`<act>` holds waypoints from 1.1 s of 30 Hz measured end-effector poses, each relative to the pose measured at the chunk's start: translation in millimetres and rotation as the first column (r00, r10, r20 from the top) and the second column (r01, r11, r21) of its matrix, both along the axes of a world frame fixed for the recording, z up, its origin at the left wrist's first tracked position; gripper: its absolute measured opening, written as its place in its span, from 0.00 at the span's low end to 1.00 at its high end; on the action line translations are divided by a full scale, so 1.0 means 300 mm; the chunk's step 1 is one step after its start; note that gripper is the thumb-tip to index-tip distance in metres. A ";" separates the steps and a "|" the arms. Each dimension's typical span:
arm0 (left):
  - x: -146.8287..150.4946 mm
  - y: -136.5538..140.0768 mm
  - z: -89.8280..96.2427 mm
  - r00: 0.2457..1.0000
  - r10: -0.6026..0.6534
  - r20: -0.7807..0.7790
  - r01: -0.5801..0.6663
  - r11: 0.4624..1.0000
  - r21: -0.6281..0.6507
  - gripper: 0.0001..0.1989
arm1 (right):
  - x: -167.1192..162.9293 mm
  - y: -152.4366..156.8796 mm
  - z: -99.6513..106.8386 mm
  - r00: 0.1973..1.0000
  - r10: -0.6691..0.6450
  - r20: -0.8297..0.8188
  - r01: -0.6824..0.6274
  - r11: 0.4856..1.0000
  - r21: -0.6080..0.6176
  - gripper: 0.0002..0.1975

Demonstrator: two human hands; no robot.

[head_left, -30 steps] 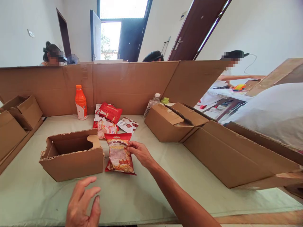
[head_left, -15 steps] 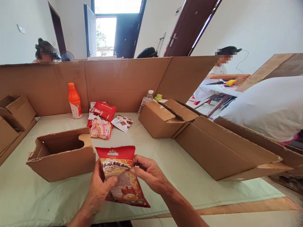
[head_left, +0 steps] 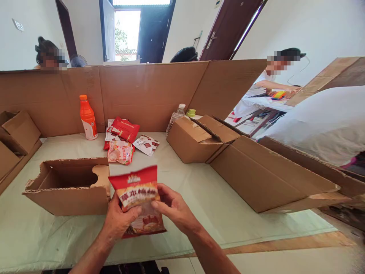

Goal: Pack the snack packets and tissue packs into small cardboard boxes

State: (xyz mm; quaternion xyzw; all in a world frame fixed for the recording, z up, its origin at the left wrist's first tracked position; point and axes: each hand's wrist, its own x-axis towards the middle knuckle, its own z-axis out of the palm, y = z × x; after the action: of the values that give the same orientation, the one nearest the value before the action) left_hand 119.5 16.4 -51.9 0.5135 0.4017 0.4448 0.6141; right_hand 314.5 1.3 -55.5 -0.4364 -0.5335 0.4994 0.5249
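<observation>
Both hands hold a red snack bag (head_left: 139, 196) with a printed front above the table's near side. My left hand (head_left: 121, 217) grips its left edge, thumb across the front. On the right edge, my right hand (head_left: 172, 207) is closed with its thumb on the front and its fingers partly hidden behind. Just left of the bag stands an open cardboard box (head_left: 71, 199) with a notched rim. Beyond the bag lies a pile of packets: a red packet (head_left: 124, 129), a pink packet (head_left: 120, 152) and a white packet with brown squares (head_left: 146, 145).
An orange bottle (head_left: 88, 118) stands before a cardboard partition (head_left: 151, 95). At the right are a clear plastic bottle (head_left: 176, 116), a smaller carton (head_left: 191, 142) and a long open carton (head_left: 265, 171). More boxes (head_left: 21, 131) stand at the left. Other people sit beyond the partition.
The snack bag has tilted, its right top corner rising and its lower edge drawing up, with both hands still on it. The camera view has shifted slightly.
</observation>
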 end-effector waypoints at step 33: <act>-0.338 -0.053 0.075 0.653 0.653 -0.384 0.058 0.463 0.884 0.14 | -0.009 0.079 -0.060 0.824 -0.483 -0.296 0.458 0.876 -0.152 0.23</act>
State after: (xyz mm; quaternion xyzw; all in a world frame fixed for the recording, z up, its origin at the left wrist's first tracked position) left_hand 18.0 0.4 -29.5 0.7783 0.4217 0.4651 -0.0072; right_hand 311.9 25.0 -73.5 -0.4851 -0.2967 0.4388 0.6957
